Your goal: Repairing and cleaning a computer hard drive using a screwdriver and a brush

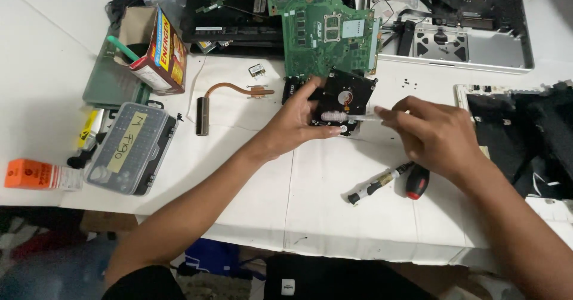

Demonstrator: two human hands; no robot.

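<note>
We see the left hand (296,121) clamped on a black hard drive (343,97), tilting it up off the white desk (310,198) just below the green circuit board (325,28). The right hand (436,134), to the right of the drive, pinches a thin whitish strip (364,117) whose far end touches the drive's lower edge; we cannot tell what the strip is. Below and right of the drive a screwdriver (388,181) with a black and red handle lies on the desk, apart from both hands. Left of the drive lies a copper heat pipe (230,94), and further left a clear bit case (128,148), an open cardboard box (156,52) and an orange packet (36,175). Right of the circuit board sits an opened silver laptop shell (477,37).
</note>
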